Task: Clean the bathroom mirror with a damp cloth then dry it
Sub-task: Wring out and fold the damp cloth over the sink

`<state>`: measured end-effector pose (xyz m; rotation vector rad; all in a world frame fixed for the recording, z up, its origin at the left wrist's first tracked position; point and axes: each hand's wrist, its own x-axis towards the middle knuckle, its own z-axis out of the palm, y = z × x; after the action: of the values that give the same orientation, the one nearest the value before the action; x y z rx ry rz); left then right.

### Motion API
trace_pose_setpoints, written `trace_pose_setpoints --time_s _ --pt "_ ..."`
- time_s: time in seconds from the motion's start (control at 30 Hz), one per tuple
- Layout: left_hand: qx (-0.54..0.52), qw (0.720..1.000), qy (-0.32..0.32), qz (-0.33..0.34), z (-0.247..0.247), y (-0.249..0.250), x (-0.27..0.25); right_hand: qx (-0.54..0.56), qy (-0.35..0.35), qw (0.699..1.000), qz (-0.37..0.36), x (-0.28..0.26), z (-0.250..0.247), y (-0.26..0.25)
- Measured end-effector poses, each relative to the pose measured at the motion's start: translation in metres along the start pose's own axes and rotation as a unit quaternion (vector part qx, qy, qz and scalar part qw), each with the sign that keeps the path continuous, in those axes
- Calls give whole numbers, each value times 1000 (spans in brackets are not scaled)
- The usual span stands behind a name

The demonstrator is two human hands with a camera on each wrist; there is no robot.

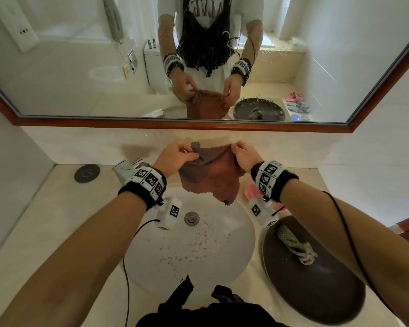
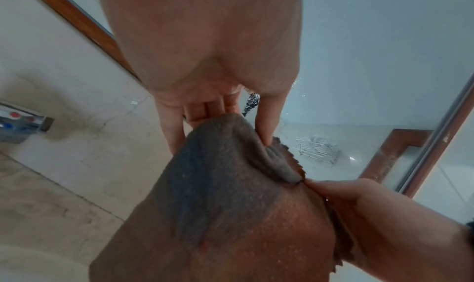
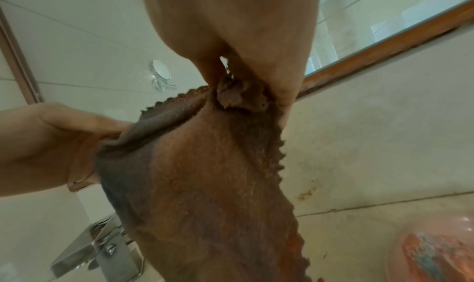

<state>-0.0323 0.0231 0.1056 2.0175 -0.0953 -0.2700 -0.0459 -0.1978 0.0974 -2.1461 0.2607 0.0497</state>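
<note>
A brown cloth [image 1: 210,173] with a zigzag edge hangs spread between both my hands over the white sink [image 1: 222,251]. My left hand [image 1: 175,154] pinches its upper left corner, and my right hand [image 1: 243,153] pinches the upper right corner. In the left wrist view the cloth [image 2: 231,205] drapes down from my left hand [image 2: 218,128], its top looking darker and greyer. In the right wrist view my right hand [image 3: 246,83] bunches a fold of cloth [image 3: 205,175]. The wood-framed mirror [image 1: 80,67] spans the wall just beyond, speckled with droplets.
A chrome tap [image 1: 125,169] sits left of the sink and a round dark disc [image 1: 87,173] lies further left. A dark bowl [image 1: 316,274] with a rolled greenish rag [image 1: 295,246] stands at the right. A pink object [image 1: 253,191] lies behind my right wrist.
</note>
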Motion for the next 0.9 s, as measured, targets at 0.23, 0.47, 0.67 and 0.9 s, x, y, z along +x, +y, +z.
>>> trace_pose_setpoints --time_s 0.23,0.47,0.67,0.9 --pt "3 997 -70 -18 -2 9 -3 -41 22 999 11 4 -17 0" --pt "101 990 -87 44 2 7 1 -50 17 996 67 -3 -24 5" --pt "194 975 -93 63 6 8 7 -146 -100 984 21 -9 -29 6" --pt "227 970 -68 50 6 9 10 -328 -149 932 -32 -10 -31 8"
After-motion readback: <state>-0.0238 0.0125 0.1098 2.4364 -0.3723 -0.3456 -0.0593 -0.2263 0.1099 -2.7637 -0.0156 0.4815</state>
